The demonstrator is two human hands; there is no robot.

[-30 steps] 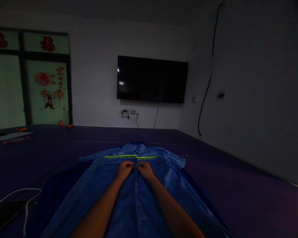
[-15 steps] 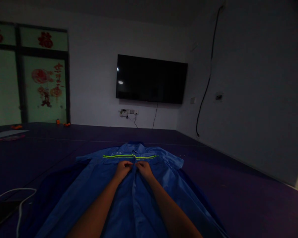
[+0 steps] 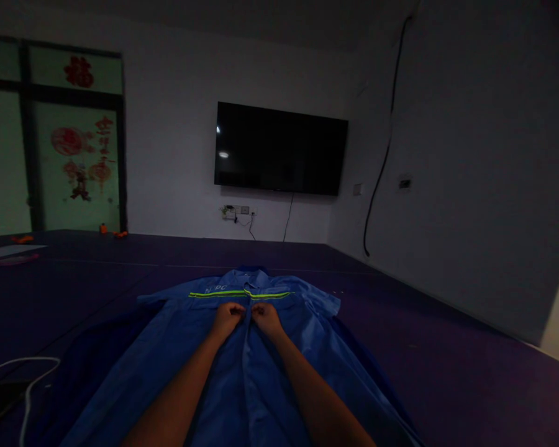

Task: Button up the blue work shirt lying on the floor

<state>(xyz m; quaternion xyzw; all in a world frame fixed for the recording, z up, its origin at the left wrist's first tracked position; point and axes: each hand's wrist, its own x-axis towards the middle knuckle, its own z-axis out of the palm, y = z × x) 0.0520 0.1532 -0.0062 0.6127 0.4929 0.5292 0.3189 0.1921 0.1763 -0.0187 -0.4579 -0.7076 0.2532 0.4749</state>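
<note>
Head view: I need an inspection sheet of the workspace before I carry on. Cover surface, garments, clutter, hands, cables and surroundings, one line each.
Surface: purple, flat, with thin seam lines.
Garments: blue shirt spread front up, collar away from the wearer, with lime stripes across its chest; darker blue garment partly showing beneath.
Clutter: dark flat item at near left; white sheet, pink item and orange items farther off.
Hands: left hand and right hand at the shirt's front, below the stripes; grip unclear.
Cables: white cable beside the dark item; black cable down the right wall.
Surroundings: dim; television on the far wall.
</note>
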